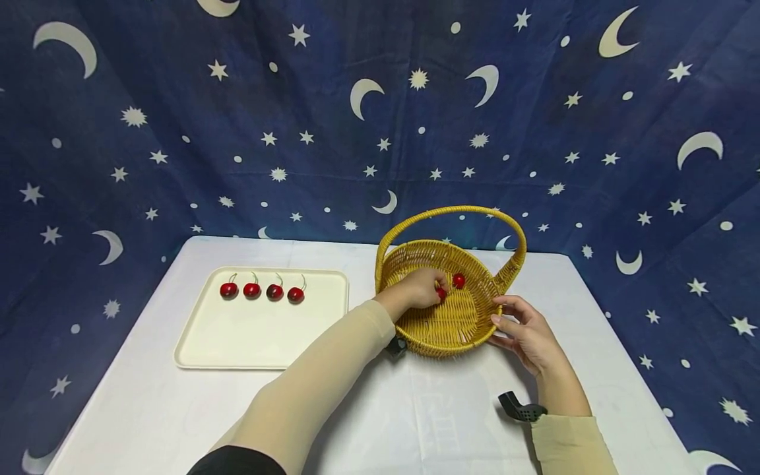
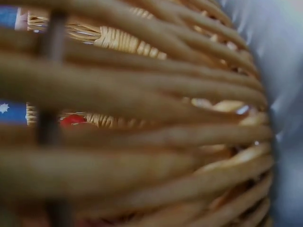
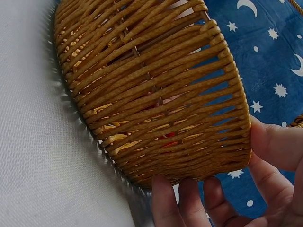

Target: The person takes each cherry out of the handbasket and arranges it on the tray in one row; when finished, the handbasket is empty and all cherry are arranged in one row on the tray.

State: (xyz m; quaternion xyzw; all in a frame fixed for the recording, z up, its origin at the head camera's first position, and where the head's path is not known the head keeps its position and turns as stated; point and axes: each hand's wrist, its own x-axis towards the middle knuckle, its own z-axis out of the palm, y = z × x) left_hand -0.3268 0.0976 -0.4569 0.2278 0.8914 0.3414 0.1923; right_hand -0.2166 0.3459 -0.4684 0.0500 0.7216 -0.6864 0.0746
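A yellow-brown wicker basket [image 1: 441,344] with a tall arched handle stands on the right half of the table. Reaching over its near left rim, my left hand [image 1: 419,289] pinches a red cherry [image 1: 441,295] low inside it. Another cherry [image 1: 459,281] lies in the basket, just right of those fingers. My right hand [image 1: 528,332] grips the basket's right side, its thumb at the rim and its fingers [image 3: 191,201] against the outer wall. The left wrist view is mostly blurred wicker, with a bit of red cherry [image 2: 73,119] showing through a gap; the left hand is hidden there.
Left of the basket is a cream rectangular tray [image 1: 249,343]. Several stemmed cherries [image 1: 252,291] lie in a row along its far side. Both stand on a white-covered table [image 1: 451,415], with a dark blue moon-and-star cloth [image 1: 332,99] rising behind it and at the sides.
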